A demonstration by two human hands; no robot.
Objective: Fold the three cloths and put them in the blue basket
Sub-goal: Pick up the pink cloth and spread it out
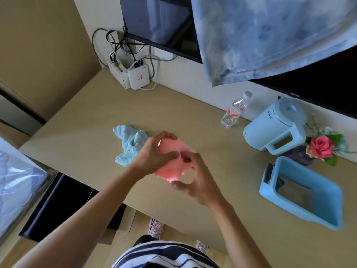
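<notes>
1. Both hands hold the pink cloth (170, 163) just above the table (92, 117), near its front edge.
2. The left hand (154, 151) curls over the cloth's far-left part, fingers closed on it.
3. The right hand (195, 180) pinches its near-right edge between thumb and fingers.
4. A blue cloth (129, 144) lies crumpled on the table, just left of the left hand.
5. The basket (301, 192) sits to the right, well apart from the hands, something dark inside.
6. A kettle (276, 126), bottle (234, 110) and flowers (320, 146) stand farther back on the right.
</notes>
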